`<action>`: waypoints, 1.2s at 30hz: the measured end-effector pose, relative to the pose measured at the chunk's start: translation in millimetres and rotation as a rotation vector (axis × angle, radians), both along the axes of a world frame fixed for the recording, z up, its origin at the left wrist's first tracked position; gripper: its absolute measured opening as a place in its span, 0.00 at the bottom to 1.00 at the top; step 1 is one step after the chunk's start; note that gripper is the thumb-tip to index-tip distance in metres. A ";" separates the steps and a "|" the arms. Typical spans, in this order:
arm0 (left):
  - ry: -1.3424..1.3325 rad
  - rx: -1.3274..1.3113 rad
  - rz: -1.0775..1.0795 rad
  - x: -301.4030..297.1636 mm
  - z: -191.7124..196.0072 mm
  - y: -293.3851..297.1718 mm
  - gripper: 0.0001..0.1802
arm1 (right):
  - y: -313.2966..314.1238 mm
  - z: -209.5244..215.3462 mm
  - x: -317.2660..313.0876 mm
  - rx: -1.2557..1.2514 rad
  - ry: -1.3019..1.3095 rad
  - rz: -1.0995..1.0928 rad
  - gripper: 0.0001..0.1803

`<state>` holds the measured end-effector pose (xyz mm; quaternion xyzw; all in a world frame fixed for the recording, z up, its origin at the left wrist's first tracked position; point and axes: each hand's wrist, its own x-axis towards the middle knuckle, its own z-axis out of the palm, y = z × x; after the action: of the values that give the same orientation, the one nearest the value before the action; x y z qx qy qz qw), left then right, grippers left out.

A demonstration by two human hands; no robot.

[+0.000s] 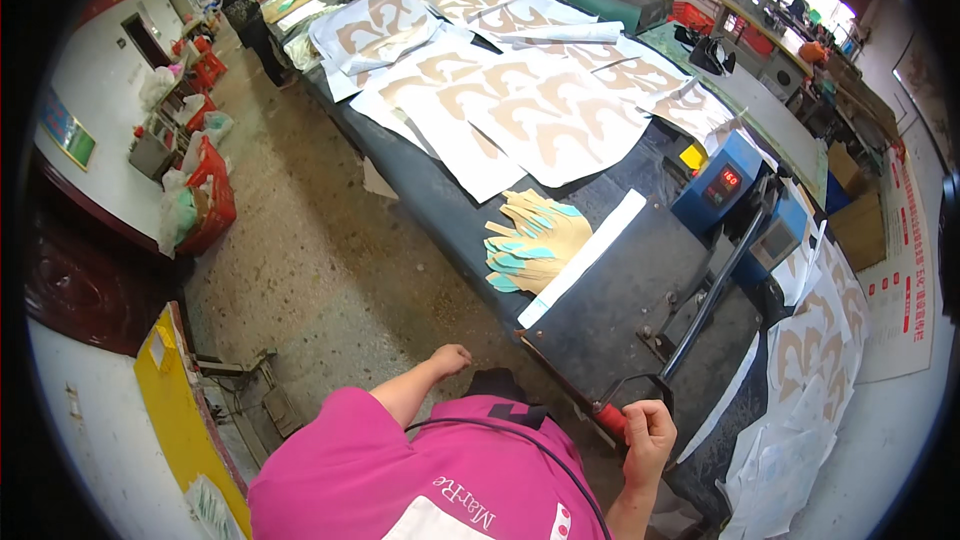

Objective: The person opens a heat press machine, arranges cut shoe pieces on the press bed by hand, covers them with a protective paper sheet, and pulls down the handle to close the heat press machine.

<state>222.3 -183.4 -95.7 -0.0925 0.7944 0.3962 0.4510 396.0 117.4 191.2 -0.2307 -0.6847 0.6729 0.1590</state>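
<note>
My right hand is curled at the red handle grip of a heat press, and it covers the grip's outer end. The grip joins a long black lever rising to the blue press head, which has a lit red display. My left hand hangs beside the table edge with its fingers curled in; nothing shows in it. Ahead of it, a fanned stack of tan and teal cut pieces lies on the dark table, next to a white strip.
White sheets with tan curved shapes cover the long table. More such sheets hang at the right. Red baskets line the left wall. A person stands at the table's far left. A yellow board leans nearby.
</note>
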 end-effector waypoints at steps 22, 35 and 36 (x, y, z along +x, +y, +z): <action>0.102 0.077 -0.086 -0.2 -42.8 1.8 0.12 | 8.4 -5.7 -1.5 -0.164 -0.011 0.006 0.05; 0.100 0.030 -0.184 -8.6 -19.9 18.6 0.12 | 1.8 -5.9 -2.1 -0.001 -0.030 -0.004 0.05; 0.105 0.035 -0.185 -7.8 -20.2 19.3 0.12 | 1.5 -5.1 -2.1 -0.001 -0.028 -0.004 0.05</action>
<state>214.5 -164.1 -115.9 0.0099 0.8151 0.3708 0.4451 394.0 118.8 186.1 -0.2415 -0.6862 0.6695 0.1503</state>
